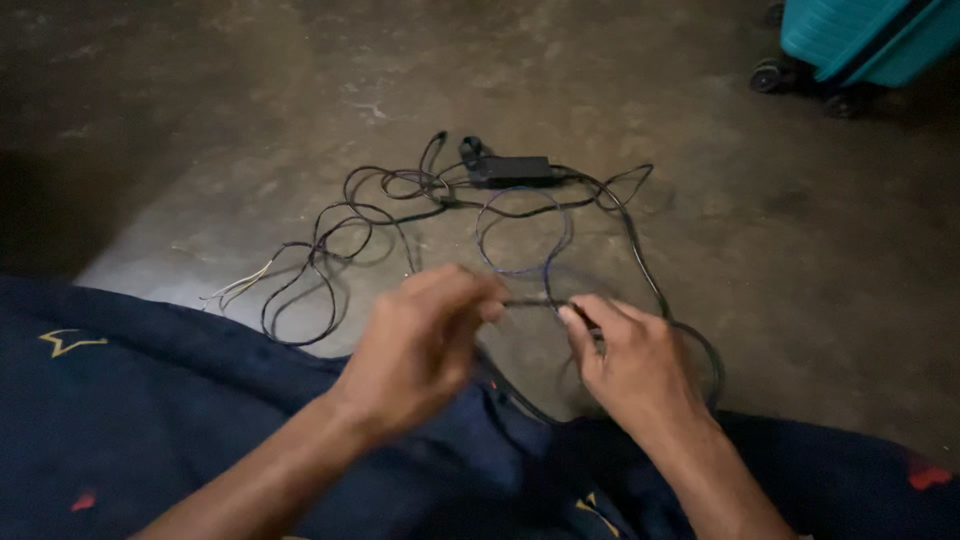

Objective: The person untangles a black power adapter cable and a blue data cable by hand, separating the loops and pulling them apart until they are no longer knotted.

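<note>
Head view: we look down at our 2 hands over a concrete floor (250,120), with dark blue cloth (150,420) across our lap, near.
Left hand (420,345): our fingers are pinched shut on a thin dark wire (525,301), at its left end.
Right hand (635,365): our fingertips are closed on the same wire, just right of the left hand's grip.
Wire: a short taut stretch spans between both hands; beyond it the cable loops away over the floor.
Far centre: a black power adapter (512,169) lies among tangled cables (340,230).
Far right: a teal wheeled suitcase (870,40).
</note>
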